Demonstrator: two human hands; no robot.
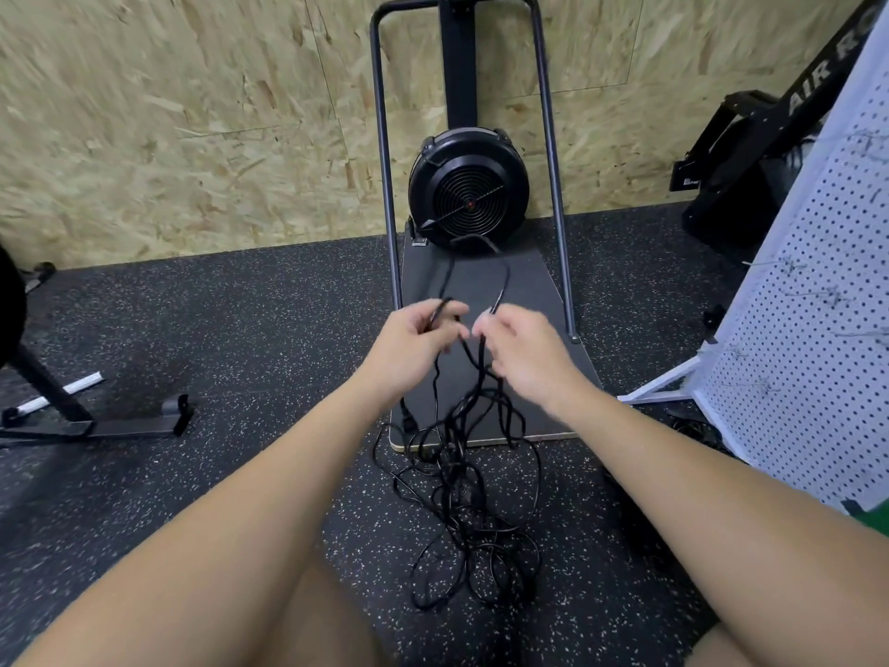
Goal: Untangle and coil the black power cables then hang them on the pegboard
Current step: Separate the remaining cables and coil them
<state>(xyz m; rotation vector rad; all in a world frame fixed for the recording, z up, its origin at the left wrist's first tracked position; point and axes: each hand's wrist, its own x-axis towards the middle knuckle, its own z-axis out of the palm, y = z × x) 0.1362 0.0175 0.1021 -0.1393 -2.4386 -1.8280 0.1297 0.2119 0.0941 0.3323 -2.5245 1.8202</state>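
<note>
Right now our two hands meet at chest height, close together, each pinching strands of the black power cables (462,474). Our left hand (413,344) curls its fingers round a loop of cable that rises above the knuckles; our right hand (519,349) pinches another strand, its end sticking up just past the fingertips. Between and above the hands, the cable arcs away in a slack loop. Below the grip, the cables drop in a loose bunch to a knotted heap on the speckled rubber floor (240,329), between our knees. Beyond the hands stands a black fan machine (469,190) on a dark base board. To the right of the grip, well apart, leans the white pegboard (793,329), where we can make out thin hooks but no cables. We judge the task barely begun: untangling is under way, nothing is coiled, nothing hung
</note>
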